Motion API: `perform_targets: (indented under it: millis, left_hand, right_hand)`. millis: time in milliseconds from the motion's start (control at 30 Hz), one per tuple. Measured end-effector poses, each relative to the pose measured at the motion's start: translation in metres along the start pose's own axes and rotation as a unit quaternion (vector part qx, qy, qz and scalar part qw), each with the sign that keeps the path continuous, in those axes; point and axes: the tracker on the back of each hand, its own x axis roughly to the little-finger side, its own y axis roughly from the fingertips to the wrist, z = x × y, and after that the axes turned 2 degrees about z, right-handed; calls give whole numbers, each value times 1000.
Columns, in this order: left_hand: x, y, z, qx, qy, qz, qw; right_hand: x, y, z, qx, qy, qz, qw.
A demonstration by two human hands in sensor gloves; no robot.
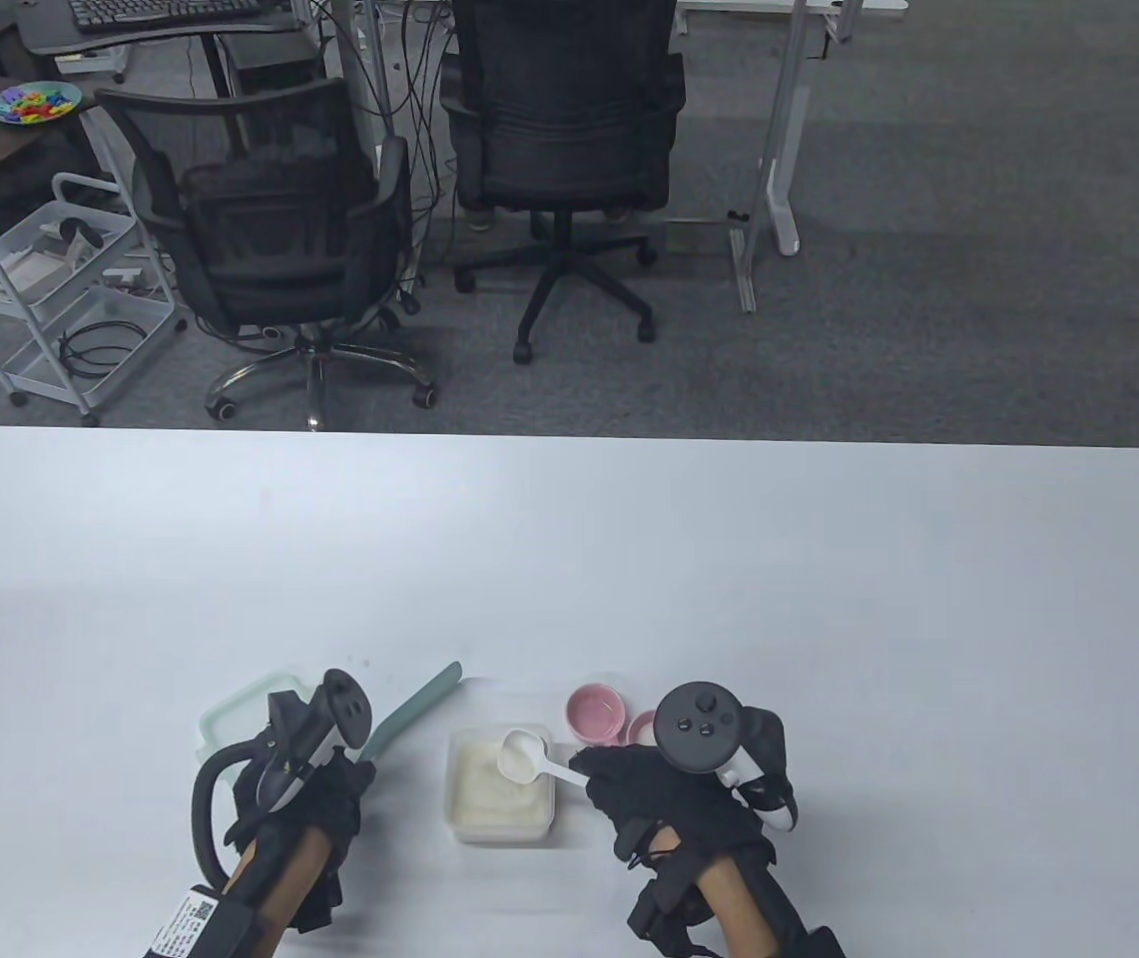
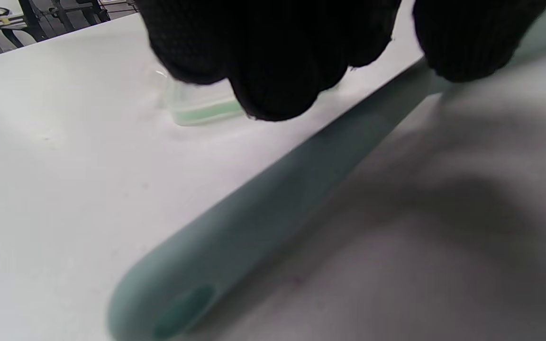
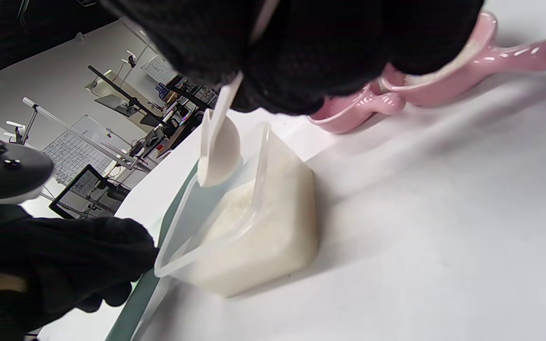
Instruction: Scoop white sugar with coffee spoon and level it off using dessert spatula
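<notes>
A clear tub (image 1: 451,798) of white sugar (image 1: 489,793) stands near the table's front edge. My right hand (image 1: 597,776) holds the white coffee spoon (image 1: 525,756) by its handle. The spoon's bowl hangs over the tub, just above the sugar, as the right wrist view shows (image 3: 218,149). My left hand (image 1: 354,763) is left of the tub. It holds the green dessert spatula (image 1: 419,704) low by the table, with the blade pointing away. In the left wrist view the spatula's handle (image 2: 273,203) runs between my fingers (image 2: 273,71).
Two small pink handled bowls (image 1: 594,714) (image 1: 641,728) stand just behind my right hand. A pale green lid (image 1: 235,711) lies behind my left hand. The white table (image 1: 569,559) stretches beyond. Office chairs stand past its far edge.
</notes>
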Motion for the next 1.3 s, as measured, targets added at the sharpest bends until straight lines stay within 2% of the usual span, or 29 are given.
perform_targets:
  millis: [100,333,567,633,667,800,933,1033,1067,1133,1233,1300]
  left_hand:
    - [-5,-3,-6,14,-12,-3,1000]
    - [-8,-2,-8,5,-18,-5,1000]
    - [-17,0,-12,-8,-60,-6,998]
    - [-9,-2,-7,16,-22,-22,999]
    - [-1,-3,-2,28,30,-34,999]
    - [26,-7,15,37,174,-57,982]
    - [32,-12,14,66,193,-65,977]
    - [29,-10,13,65,191,-74,977]
    - [27,-7,14,75,200,-86,973]
    - [22,-4,15,112,242,-146,953]
    - [10,4,14,190,293,-234,907]
    - [2,13,15,198,265,-265,906]
  right_hand:
    - [0,0,-1,3,-2,0,1000]
    - [-1,0,0,0,1,0,1000]
    - [-1,1,-1,0,-2,-1,1000]
    - [0,2,-3,3,-10,-3,1000]
    - [0,2,-5,3,-15,-5,1000]
    - [1,3,-6,5,-23,-5,1000]
    - [1,3,-6,3,-23,-3,1000]
    - [1,3,-6,1,-21,-2,1000]
    - [1,3,-6,2,-23,-1,1000]
    - [2,3,-7,2,-25,0,1000]
    - [3,3,-7,1,-29,2,1000]
    - [3,3,-7,0,-31,3,1000]
